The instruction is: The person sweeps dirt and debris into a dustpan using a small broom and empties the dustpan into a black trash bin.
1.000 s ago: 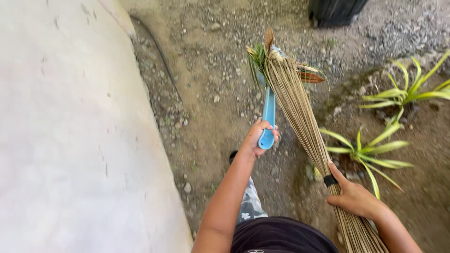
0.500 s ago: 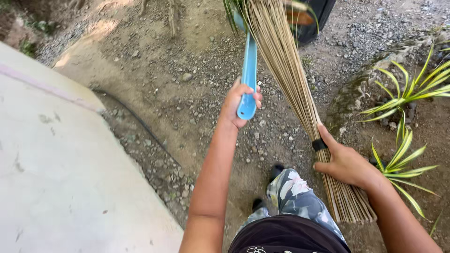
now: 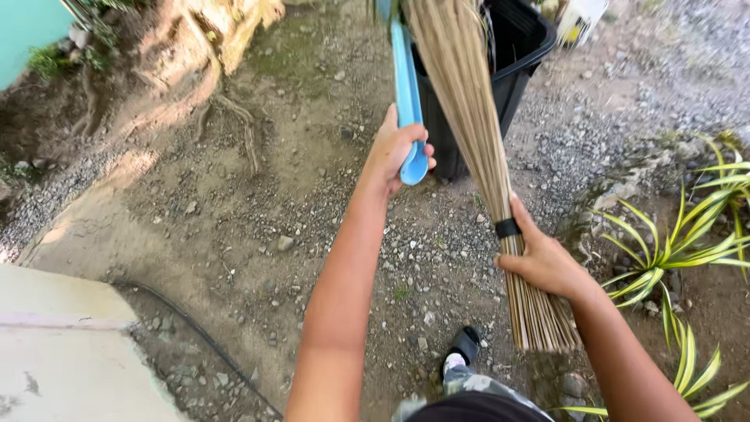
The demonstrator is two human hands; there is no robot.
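My left hand (image 3: 394,152) grips the blue plastic handle (image 3: 406,94) of a dustpan, held up so its pan end runs off the top of the view. My right hand (image 3: 547,262) holds a stick broom (image 3: 476,148) near its black binding band, the cut stick ends pointing down at my side and the brush end raised off the top edge. Both tools are lifted toward a black bin (image 3: 508,66) standing just ahead on the gravel.
Bare dirt and gravel ground lies all around. A concrete slab (image 3: 55,352) sits at lower left with a thin black hose (image 3: 195,332) beside it. Green striped plants (image 3: 680,250) grow at right. Tree roots (image 3: 234,117) cross the ground at upper left. My foot (image 3: 461,352) is below.
I have walked forward and the view has swung left to right: the concrete slab has dropped back, and the black bin has come close under the raised broom and dustpan. Both grips are unchanged.
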